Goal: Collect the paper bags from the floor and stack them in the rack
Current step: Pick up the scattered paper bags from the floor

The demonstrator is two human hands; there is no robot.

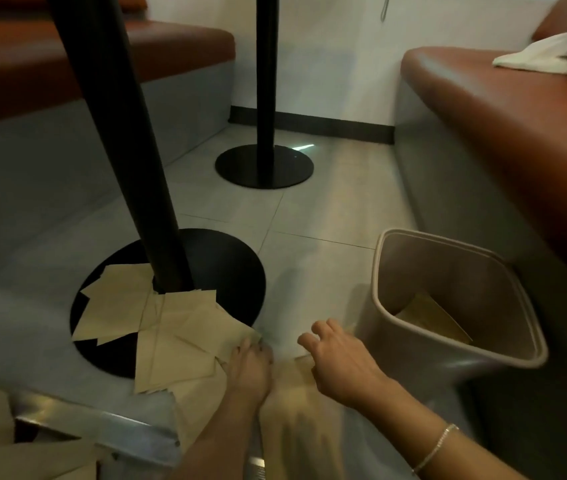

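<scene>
A loose pile of paper bags (157, 327) lies on the floor (309, 216), spread over the near side of a black round table base (219, 268) and against its pole (129, 147); more bags lie blurred along the bottom edge of the view, beside a metal strip (102, 427).

The left hand (249, 368) reaches down onto the right corner of the pile, its fingers (240, 351) bent onto the top bag; whether they pinch it or only press it I cannot tell.

Just right of it the right hand (337, 355) hovers above the floor, fingers (320, 329) loosely curled and holding nothing, with a blurred bag under the wrist. A thin bracelet (436, 448) sits on that forearm.

Right again, a beige bin (424, 348) stands on the floor close to the right-hand bench (503, 109), tilted in the view, with at least one bag (431, 317) lying inside at its bottom.

A second table base (264, 166) stands farther back near the wall. A white cloth (545, 53) lies on the bench's far end.
</scene>
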